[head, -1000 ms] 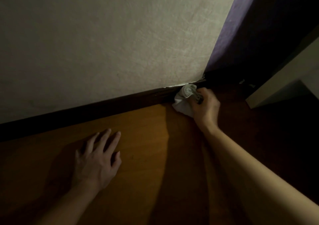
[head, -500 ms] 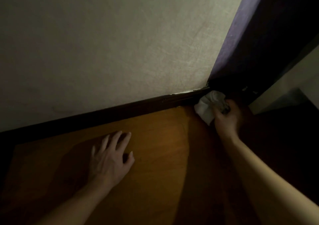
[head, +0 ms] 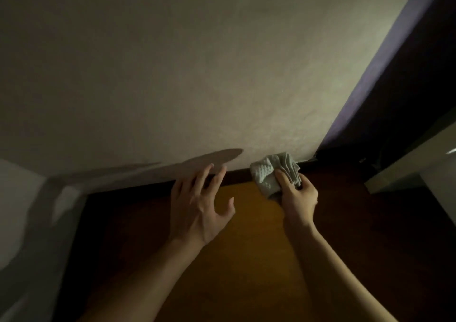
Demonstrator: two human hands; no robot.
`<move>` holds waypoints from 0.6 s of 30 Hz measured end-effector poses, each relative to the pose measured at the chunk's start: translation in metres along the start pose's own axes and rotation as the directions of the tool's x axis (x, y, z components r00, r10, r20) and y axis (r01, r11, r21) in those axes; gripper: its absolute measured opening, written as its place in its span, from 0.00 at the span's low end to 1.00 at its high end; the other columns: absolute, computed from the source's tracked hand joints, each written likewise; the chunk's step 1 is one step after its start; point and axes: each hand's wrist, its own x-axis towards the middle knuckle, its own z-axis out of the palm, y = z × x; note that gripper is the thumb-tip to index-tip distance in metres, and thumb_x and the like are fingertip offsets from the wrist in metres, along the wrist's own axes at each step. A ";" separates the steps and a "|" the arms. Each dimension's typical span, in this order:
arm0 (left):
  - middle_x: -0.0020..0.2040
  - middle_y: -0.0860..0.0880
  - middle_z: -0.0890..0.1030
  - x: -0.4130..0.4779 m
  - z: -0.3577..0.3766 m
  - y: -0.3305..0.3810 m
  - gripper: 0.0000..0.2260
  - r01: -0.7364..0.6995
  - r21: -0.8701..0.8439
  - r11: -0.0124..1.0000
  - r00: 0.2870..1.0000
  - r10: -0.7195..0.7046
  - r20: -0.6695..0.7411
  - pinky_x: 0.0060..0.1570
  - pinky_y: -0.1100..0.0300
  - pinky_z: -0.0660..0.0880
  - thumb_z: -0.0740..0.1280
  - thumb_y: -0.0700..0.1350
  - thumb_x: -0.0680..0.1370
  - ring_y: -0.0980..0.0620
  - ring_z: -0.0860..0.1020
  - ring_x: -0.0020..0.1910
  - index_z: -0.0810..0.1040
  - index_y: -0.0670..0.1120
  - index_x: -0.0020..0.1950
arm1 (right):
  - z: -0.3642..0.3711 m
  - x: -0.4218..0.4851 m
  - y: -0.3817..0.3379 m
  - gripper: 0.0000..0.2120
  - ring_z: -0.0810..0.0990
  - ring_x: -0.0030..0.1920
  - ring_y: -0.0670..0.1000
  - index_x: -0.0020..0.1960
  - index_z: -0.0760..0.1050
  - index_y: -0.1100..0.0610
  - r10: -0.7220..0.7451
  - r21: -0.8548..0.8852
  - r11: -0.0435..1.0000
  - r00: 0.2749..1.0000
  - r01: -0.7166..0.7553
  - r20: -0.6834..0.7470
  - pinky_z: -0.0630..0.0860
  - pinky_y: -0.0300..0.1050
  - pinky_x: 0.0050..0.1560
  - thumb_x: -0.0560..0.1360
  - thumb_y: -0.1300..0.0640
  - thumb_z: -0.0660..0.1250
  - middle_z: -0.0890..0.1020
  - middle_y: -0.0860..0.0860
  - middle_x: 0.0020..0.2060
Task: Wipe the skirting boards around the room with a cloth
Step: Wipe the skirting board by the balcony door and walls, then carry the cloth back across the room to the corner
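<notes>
The right hand [head: 297, 198] grips a bunched, pale grey waffle-weave cloth [head: 267, 174], thumb on top and fingers curled under it, and presses it against the dark brown wooden skirting board [head: 237, 176]. The spot is just short of the corner where the cream textured wall [head: 172, 74] meets a purple wall [head: 370, 87]. The left hand [head: 199, 210] is open, its fingers spread and straight, with the tips over the same board just left of the cloth. Whether they touch it or hover cannot be told.

Beneath both hands lies the orange-brown wooden floor [head: 246, 260]. A white piece of furniture [head: 419, 171] stands well to the right, and a pale blurred object [head: 17, 210] sits at the left edge.

As a judgement, the task is in mid-course: the cloth is working the corner end of this one board. The light is too dim to show which stretch is clean. The dark run to the left, the board beyond the corner and the rest of the room appear yet to be accounted for.
</notes>
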 end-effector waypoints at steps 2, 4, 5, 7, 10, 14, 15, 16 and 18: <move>0.73 0.46 0.73 0.001 -0.052 0.006 0.31 0.038 -0.026 0.999 0.999 -0.038 0.000 0.68 0.40 0.68 0.55 0.66 0.78 0.43 0.71 0.70 0.66 0.54 0.78 | 0.004 -0.024 -0.046 0.13 0.85 0.39 0.46 0.51 0.82 0.54 0.006 -0.037 0.999 1.000 -0.006 -0.007 0.79 0.41 0.30 0.72 0.48 0.75 0.85 0.52 0.41; 0.74 0.48 0.72 -0.005 -0.108 0.017 0.29 0.083 -0.086 0.993 0.996 -0.084 -0.010 0.70 0.40 0.65 0.57 0.64 0.79 0.44 0.69 0.73 0.67 0.53 0.78 | 0.005 -0.051 -0.100 0.14 0.83 0.35 0.45 0.50 0.82 0.57 0.005 -0.087 0.996 1.000 -0.005 0.003 0.76 0.37 0.27 0.72 0.47 0.75 0.83 0.54 0.40; 0.75 0.48 0.71 -0.008 -0.139 0.022 0.29 0.081 -0.087 0.993 0.996 -0.082 -0.015 0.71 0.39 0.65 0.59 0.63 0.79 0.45 0.69 0.73 0.68 0.53 0.78 | 0.006 -0.065 -0.129 0.15 0.82 0.33 0.47 0.48 0.82 0.57 -0.001 -0.102 0.995 1.000 0.002 0.010 0.75 0.36 0.26 0.72 0.45 0.74 0.83 0.54 0.38; 0.74 0.47 0.72 -0.013 -0.204 0.034 0.29 0.066 -0.080 0.995 0.998 -0.067 -0.018 0.71 0.38 0.66 0.60 0.62 0.78 0.44 0.70 0.73 0.69 0.52 0.77 | 0.008 -0.093 -0.190 0.17 0.79 0.31 0.47 0.44 0.82 0.57 -0.026 -0.167 0.986 0.999 0.030 0.029 0.71 0.33 0.24 0.72 0.42 0.73 0.82 0.53 0.34; 0.74 0.46 0.72 -0.016 -0.310 0.054 0.29 0.068 -0.102 0.992 0.997 -0.070 -0.013 0.71 0.39 0.66 0.56 0.63 0.79 0.44 0.70 0.73 0.69 0.52 0.77 | 0.009 -0.130 -0.285 0.14 0.79 0.28 0.41 0.41 0.80 0.56 -0.030 -0.241 0.969 0.995 0.052 0.092 0.73 0.34 0.28 0.74 0.45 0.71 0.82 0.48 0.29; 0.73 0.45 0.74 -0.017 -0.453 0.084 0.29 0.061 -0.069 0.996 0.997 -0.063 -0.036 0.69 0.40 0.69 0.54 0.63 0.79 0.43 0.73 0.71 0.72 0.50 0.75 | 0.010 -0.175 -0.414 0.10 0.84 0.36 0.47 0.43 0.80 0.52 0.003 -0.249 0.968 0.987 0.037 0.158 0.79 0.47 0.39 0.74 0.46 0.71 0.85 0.47 0.35; 0.72 0.44 0.75 -0.018 -0.488 0.091 0.28 0.068 -0.074 0.995 0.996 -0.072 -0.054 0.68 0.39 0.70 0.55 0.62 0.79 0.43 0.74 0.70 0.73 0.49 0.74 | 0.010 -0.187 -0.445 0.12 0.83 0.35 0.48 0.42 0.80 0.53 -0.024 -0.270 0.960 0.986 0.068 0.163 0.79 0.47 0.37 0.73 0.44 0.71 0.84 0.48 0.34; 0.71 0.44 0.76 -0.019 -0.520 0.099 0.28 0.074 -0.084 0.994 0.994 -0.080 -0.073 0.67 0.39 0.71 0.56 0.61 0.78 0.43 0.74 0.69 0.74 0.49 0.73 | 0.010 -0.198 -0.476 0.14 0.82 0.33 0.49 0.40 0.79 0.53 -0.050 -0.287 0.953 0.986 0.095 0.160 0.78 0.47 0.35 0.73 0.42 0.71 0.83 0.50 0.31; 0.70 0.45 0.76 -0.021 -0.580 0.112 0.28 0.085 -0.112 0.990 0.991 -0.096 -0.096 0.66 0.38 0.72 0.58 0.60 0.78 0.43 0.75 0.69 0.75 0.48 0.73 | 0.009 -0.219 -0.532 0.15 0.80 0.29 0.46 0.39 0.78 0.54 -0.087 -0.294 0.947 0.985 0.128 0.150 0.75 0.42 0.29 0.72 0.42 0.71 0.82 0.50 0.29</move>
